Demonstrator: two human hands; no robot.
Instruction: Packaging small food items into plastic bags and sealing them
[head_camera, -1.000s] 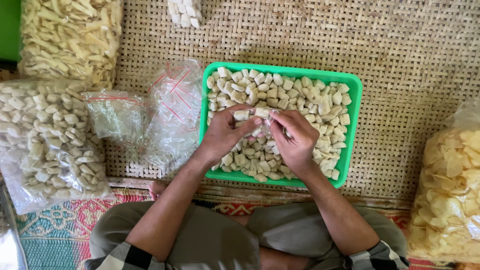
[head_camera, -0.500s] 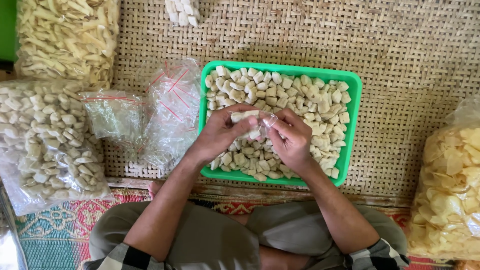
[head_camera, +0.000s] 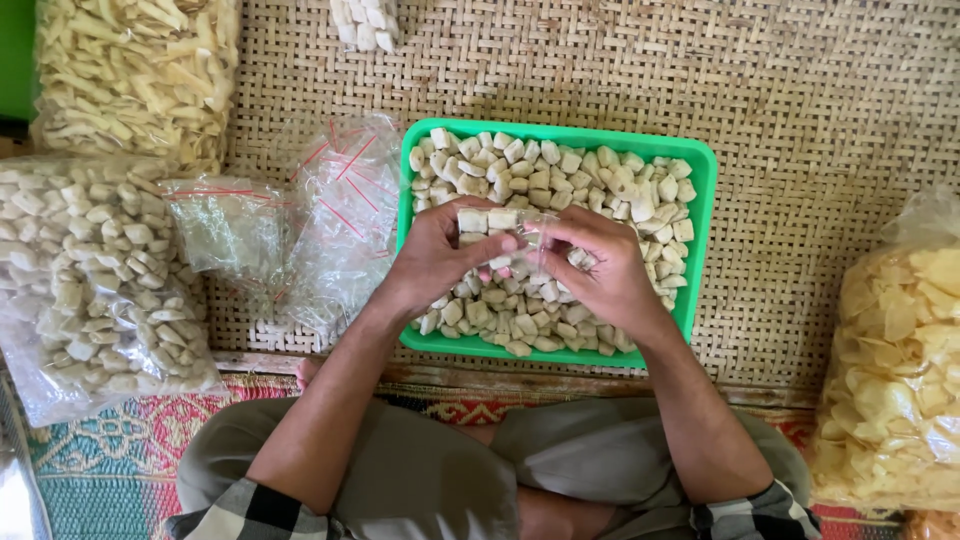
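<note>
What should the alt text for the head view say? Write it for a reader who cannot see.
Over a green tray of pale snack cubes, the left hand holds a few cubes while the right hand grips a small clear bag. Bulk snack bags and empty plastic bags lie on a woven mat.

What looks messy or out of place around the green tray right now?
Little stands out. The empty clear bags lie in a crumpled, loose heap left of the green tray rather than stacked. The pale cubes all sit inside the tray; none spilled onto the woven mat.
</note>
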